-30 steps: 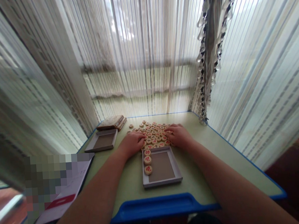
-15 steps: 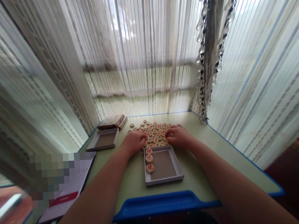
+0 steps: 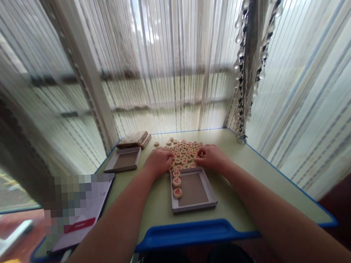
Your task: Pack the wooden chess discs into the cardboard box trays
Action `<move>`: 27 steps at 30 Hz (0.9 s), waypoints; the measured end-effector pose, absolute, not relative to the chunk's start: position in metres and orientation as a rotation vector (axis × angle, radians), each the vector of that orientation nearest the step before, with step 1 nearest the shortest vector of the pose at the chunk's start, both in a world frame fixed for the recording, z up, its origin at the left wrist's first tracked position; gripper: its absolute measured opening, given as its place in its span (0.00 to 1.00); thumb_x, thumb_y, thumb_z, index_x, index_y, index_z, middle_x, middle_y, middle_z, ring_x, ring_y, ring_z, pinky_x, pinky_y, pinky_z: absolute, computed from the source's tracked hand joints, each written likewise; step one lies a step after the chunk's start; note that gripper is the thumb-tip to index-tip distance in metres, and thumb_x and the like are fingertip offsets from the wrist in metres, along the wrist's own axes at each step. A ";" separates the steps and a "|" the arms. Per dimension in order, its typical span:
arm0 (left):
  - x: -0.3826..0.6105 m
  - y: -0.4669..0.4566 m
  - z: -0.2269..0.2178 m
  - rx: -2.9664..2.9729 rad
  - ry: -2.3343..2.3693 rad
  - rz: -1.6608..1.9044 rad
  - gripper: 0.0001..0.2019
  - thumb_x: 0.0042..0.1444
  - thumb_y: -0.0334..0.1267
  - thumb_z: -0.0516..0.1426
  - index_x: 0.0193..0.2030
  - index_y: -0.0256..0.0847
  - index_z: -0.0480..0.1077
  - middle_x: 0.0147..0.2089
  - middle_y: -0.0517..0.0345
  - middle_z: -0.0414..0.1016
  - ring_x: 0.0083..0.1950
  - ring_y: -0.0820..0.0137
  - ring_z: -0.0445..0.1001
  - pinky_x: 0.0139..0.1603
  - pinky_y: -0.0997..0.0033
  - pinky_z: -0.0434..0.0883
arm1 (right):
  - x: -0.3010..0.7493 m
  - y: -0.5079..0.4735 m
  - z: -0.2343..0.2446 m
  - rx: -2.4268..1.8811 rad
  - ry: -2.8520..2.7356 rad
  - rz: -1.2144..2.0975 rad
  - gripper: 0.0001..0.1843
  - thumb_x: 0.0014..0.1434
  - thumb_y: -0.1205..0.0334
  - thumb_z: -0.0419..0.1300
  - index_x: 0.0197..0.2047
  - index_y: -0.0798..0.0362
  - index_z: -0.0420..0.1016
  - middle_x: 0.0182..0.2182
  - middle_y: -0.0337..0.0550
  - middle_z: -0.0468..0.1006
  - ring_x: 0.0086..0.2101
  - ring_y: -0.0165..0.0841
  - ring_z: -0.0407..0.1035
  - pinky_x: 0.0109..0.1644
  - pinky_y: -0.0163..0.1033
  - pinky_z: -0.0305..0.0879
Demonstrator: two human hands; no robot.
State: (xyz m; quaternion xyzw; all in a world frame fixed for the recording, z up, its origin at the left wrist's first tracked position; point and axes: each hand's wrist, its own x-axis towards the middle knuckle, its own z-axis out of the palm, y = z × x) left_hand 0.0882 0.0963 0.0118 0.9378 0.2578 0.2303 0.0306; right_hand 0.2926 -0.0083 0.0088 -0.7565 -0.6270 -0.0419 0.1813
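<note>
the left hand [image 3: 160, 162] and right hand [image 3: 212, 157] have drawn in, bunching the wooden pieces [image 3: 183, 153] tighter.

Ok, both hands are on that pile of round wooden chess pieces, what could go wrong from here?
The round wooden chess pieces lie loose and crowded between the left hand and right hand; a sweep might push some off the pale green table. The shallow grey box sits unheld close to both wrists, so a nudge may shift it and upset the three pieces lined along its left side.
</note>
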 end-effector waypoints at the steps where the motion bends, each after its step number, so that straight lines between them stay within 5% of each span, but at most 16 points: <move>1: 0.088 0.096 0.013 2.901 0.807 0.733 0.13 0.51 0.35 0.50 0.34 0.39 0.75 0.38 0.54 0.76 0.44 0.67 0.71 0.51 0.67 0.64 | 0.292 -0.008 0.009 -2.136 -1.775 -0.107 0.13 0.47 0.52 0.59 0.32 0.52 0.76 0.32 0.46 0.73 0.35 0.35 0.65 0.41 0.37 0.59; 9: 0.084 0.089 0.022 2.883 0.981 0.651 0.14 0.49 0.37 0.48 0.31 0.41 0.75 0.29 0.56 0.76 0.31 0.69 0.71 0.33 0.72 0.64 | 0.289 -0.003 0.006 -2.100 -1.800 -0.023 0.09 0.46 0.58 0.58 0.30 0.52 0.76 0.29 0.42 0.75 0.30 0.31 0.66 0.34 0.33 0.58; 16: 0.076 0.089 0.029 2.751 0.879 0.476 0.12 0.45 0.36 0.50 0.21 0.37 0.73 0.19 0.58 0.72 0.23 0.73 0.67 0.25 0.75 0.59 | 0.287 -0.016 0.024 -1.857 -1.841 -0.090 0.09 0.45 0.59 0.59 0.30 0.54 0.76 0.28 0.42 0.73 0.32 0.31 0.64 0.38 0.34 0.58; 27: 0.071 0.089 0.032 2.497 0.860 0.164 0.12 0.43 0.37 0.49 0.22 0.33 0.72 0.17 0.57 0.71 0.20 0.75 0.68 0.22 0.78 0.61 | 0.247 -0.048 0.029 -1.576 -2.334 0.147 0.08 0.43 0.61 0.61 0.30 0.50 0.76 0.29 0.40 0.72 0.36 0.34 0.63 0.38 0.35 0.56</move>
